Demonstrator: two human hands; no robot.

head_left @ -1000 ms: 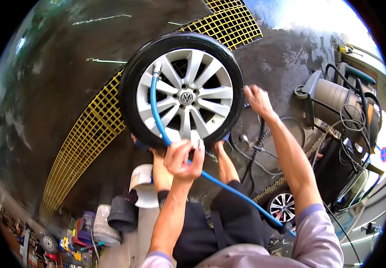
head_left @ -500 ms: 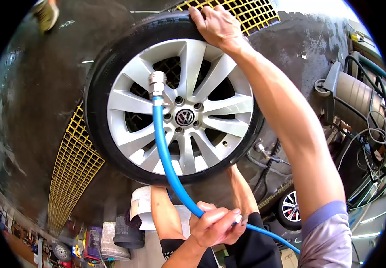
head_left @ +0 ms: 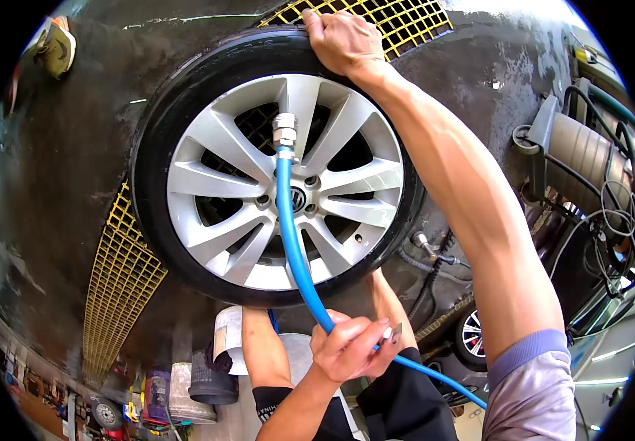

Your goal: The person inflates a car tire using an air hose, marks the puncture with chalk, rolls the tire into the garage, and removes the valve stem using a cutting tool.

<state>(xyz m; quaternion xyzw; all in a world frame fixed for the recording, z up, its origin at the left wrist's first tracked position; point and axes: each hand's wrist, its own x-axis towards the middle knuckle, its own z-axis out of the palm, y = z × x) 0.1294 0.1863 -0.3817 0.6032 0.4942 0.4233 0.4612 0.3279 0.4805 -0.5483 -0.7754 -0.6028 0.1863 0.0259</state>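
A car wheel (head_left: pixel 259 184) with silver spokes and a black tire (head_left: pixel 152 213) stands before me, its outer face toward me. My right hand (head_left: pixel 347 44) reaches over to the tire's top edge, fingers curled onto the rubber. In my left hand (head_left: pixel 354 349) is a blue air hose (head_left: pixel 292 250), which arcs up in front of the wheel. Its metal coupling (head_left: pixel 284 131) lies in line with an upper spoke; whether they touch I cannot tell. By the left fingertips a small white bit and a pointed metallic piece (head_left: pixel 397 334) show, too small to name.
Yellow floor grating (head_left: pixel 119 287) runs left of and behind the wheel. A metal tank (head_left: pixel 578 154) with cables stands at right, near a hose fitting (head_left: pixel 424 242). Another wheel (head_left: pixel 472 338) is lower right, buckets (head_left: pixel 211 378) lower left. Someone's shoe (head_left: pixel 60 48) shows upper left.
The hose coupling has shifted right across the wheel, and the hose now partly covers the hub badge. The wheel appears slightly lower and further left. More of the other person's shoe shows.
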